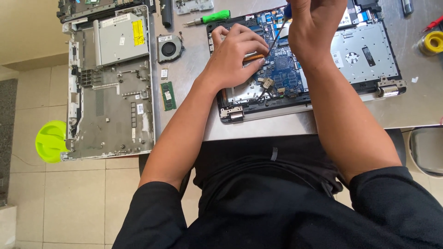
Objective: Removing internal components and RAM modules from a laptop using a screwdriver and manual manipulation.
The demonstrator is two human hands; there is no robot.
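- Blue motherboard (282,64) sits exposed in the opened laptop chassis (323,99) at the near edge of the metal table (194,74), right in front of me.
- My right hand (314,25) is closed around a screwdriver (278,33), its thin shaft slanting down to the board; I cannot see the tip seated, so I judge a slip could gouge traces or nearby connectors.
- My left hand (235,53) presses on the board's left part with its fingers curled, holding nothing that I can make out; leaning too hard there could flex the board.
- Loose wires beside the lower left hinge (232,112) lie just under that hand and could snag if it shifts.
- Further out, a memory stick (168,96) and a small fan (169,48) lie loose on the table, near my left forearm; a sweep could knock them off.
- Grey bottom cover (113,87) overhangs the table's left edge above a green stool (50,140); a nudge might tip it.
- Green-handled screwdriver (210,18) lies beyond, well apart.
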